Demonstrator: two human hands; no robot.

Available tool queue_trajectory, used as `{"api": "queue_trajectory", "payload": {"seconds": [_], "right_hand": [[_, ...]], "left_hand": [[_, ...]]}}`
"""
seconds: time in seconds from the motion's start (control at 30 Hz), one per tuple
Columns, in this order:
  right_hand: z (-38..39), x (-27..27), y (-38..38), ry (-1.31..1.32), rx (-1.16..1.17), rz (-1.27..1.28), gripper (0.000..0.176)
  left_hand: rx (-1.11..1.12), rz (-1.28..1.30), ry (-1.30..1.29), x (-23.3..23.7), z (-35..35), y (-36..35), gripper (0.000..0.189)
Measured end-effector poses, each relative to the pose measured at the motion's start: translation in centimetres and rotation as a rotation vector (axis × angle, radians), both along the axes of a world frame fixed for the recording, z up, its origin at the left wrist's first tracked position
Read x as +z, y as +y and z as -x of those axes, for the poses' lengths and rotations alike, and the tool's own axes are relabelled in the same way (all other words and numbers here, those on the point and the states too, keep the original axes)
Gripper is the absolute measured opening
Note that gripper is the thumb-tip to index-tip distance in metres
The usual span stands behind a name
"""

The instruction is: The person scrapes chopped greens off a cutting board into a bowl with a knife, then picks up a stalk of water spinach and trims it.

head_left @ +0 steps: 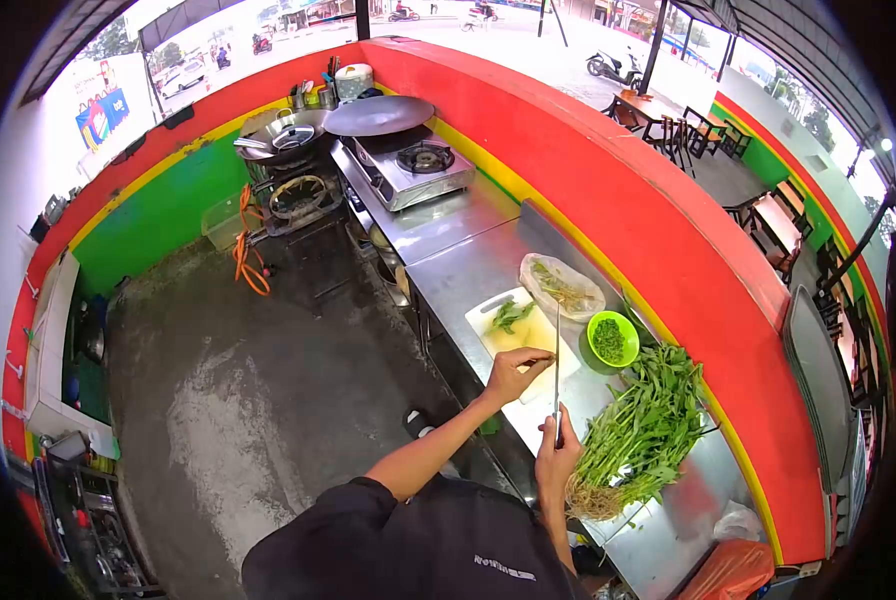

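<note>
My right hand (558,448) is closed around the handle of a knife (558,375), whose long blade points away from me. My left hand (518,376) is pinched beside the blade, over the white cutting board (480,320); anything between its fingertips is too small to make out. Some green leaves (509,316) lie on the board. Beyond it rests a clear plastic bag (580,292) with pale stems and roots inside. A lime-green bowl (592,345) holds chopped greens. To the right of my right hand is a large bunch of leafy greens (643,415) with roots attached.
The steel counter (468,250) runs along a red wall (588,165). Farther along stand a gas stove (423,170), a large wok lid (378,116) and a wok (290,145). An orange hose (248,250) hangs at the left. An orange bag (733,572) sits near right.
</note>
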State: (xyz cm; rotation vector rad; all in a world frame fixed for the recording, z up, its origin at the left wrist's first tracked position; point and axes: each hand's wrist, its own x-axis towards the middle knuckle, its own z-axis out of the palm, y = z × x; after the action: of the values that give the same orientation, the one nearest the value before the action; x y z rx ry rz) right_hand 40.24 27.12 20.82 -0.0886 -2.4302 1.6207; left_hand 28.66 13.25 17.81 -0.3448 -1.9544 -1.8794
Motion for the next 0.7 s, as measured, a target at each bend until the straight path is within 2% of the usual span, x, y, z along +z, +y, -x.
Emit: {"api": "queue_trajectory", "payload": {"seconds": [0.37, 0.7], "right_hand": [[-0.43, -0.02, -0.42, -0.008, -0.009, 0.036, 0.039], [-0.48, 0.03, -0.65, 0.007, -0.001, 0.023, 0.038]], "left_hand": [[0.009, 0.047, 0.024, 0.14, -0.53, -0.41, 0.016], [0.005, -0.013, 0.036, -0.02, -0.38, -0.57, 0.015]]}}
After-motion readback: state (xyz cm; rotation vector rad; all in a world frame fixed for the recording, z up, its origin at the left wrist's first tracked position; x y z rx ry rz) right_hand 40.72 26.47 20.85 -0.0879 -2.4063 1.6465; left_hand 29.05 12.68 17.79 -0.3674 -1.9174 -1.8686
